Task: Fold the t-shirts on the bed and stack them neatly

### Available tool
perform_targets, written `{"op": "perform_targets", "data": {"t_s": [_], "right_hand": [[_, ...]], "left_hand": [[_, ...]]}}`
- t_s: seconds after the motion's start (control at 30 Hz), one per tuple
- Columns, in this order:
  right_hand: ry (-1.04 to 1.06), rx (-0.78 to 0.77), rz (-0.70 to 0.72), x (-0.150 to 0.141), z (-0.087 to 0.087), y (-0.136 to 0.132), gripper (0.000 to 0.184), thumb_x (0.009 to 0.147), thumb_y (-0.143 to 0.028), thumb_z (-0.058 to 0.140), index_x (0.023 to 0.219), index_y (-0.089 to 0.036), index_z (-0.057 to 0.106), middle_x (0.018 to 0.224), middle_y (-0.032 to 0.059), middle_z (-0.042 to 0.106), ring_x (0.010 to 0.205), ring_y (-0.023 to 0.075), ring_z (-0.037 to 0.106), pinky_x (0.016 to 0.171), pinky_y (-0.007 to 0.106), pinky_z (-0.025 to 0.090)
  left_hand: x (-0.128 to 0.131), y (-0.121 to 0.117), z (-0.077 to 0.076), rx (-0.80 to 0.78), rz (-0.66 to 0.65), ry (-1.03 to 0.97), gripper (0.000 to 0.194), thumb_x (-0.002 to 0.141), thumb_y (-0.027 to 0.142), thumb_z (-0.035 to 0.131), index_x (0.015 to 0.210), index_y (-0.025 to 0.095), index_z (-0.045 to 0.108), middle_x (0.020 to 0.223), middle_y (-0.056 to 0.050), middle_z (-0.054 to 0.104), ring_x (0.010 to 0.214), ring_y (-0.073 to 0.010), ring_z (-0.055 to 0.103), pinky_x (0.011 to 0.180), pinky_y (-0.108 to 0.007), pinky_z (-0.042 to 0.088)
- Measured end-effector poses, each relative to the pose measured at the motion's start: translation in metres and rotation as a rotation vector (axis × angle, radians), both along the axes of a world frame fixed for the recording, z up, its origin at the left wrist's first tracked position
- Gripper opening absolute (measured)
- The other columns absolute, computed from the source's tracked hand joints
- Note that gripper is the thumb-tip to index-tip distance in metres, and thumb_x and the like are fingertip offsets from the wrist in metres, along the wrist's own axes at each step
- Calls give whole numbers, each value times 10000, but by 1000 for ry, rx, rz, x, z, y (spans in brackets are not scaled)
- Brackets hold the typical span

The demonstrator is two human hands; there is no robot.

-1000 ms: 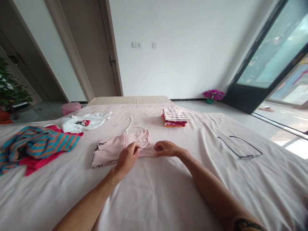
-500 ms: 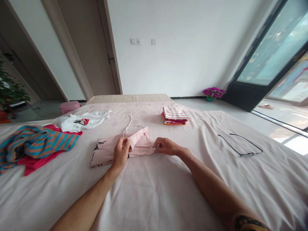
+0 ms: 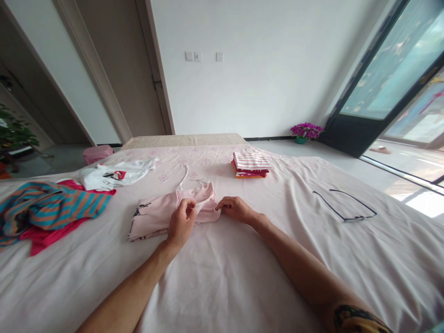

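A folded pink garment with black printed figures lies on the pale pink sheet. A white drawstring trails from its far edge. My left hand is closed, with thumb and forefinger pinching a lifted layer of the garment near its middle. At the garment's right end, my right hand pinches the edge of the cloth between its fingertips. Between the two hands the fabric stands up in a loose fold. Exactly what kind of garment it is does not show.
A stack of folded clothes sits beyond my right hand. Black-framed glasses lie at the right. To the left are a striped garment, red cloth and a white garment. A pink stool stands past the edge.
My left hand has moved right along the garment, carrying the pinched layer toward my right hand. The opening in the cloth has narrowed. My right hand stays at the right end.
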State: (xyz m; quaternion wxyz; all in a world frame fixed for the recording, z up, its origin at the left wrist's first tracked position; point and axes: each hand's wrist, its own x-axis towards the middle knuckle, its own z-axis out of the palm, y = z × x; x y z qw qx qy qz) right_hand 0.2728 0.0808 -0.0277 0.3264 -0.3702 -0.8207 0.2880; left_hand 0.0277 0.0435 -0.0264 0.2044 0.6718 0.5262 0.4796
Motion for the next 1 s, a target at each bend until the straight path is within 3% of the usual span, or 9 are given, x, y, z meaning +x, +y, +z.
{"op": "perform_targets", "data": {"t_s": [0.13,0.23,0.37,0.53,0.83,1.0], "right_hand": [[26,8,64,-2,2,-1,340,807,-45,504,973,-203,755,950,31,740,894,157,684,832,258,502],[60,-22,87,-3,2,-1,334,795,-43,487,939,-195,746,942,31,735,899,156,678,846,263,495],[145,-153,62,-3,-2,0,270,766,-68,515,952,-169,683,906,23,723,828,147,667,763,246,497],[202,-206,-32,-4,-3,-1,226,726,-90,531,926,-166,605,784,-15,664,695,116,596,630,206,440],[-44,78,-384,-13,5,-14,171,696,-96,551,823,-208,578,773,-26,612,635,106,524,612,211,390],[-43,244,-318,-11,10,-26,169,717,-84,531,819,-205,590,848,15,606,664,112,544,651,218,423]], "left_hand": [[11,-1,2,109,-176,234,330,862,125,506,1153,250,596,1066,-38,654,899,-153,654,839,-281,521],[19,0,7,115,-250,411,415,824,57,511,1152,282,632,1171,-48,591,980,-162,641,843,-276,527],[28,11,13,74,-288,507,331,844,125,574,1134,268,649,1203,-64,548,994,-179,638,841,-288,528],[33,23,14,87,-322,522,137,874,187,580,952,239,680,1147,-57,571,965,-180,646,812,-289,522],[35,19,6,68,-199,300,93,851,151,561,910,209,602,1121,-50,578,753,-118,668,713,-262,537],[38,19,5,59,-145,274,54,872,223,564,915,207,592,1096,-48,584,698,-104,644,677,-246,525]]}}
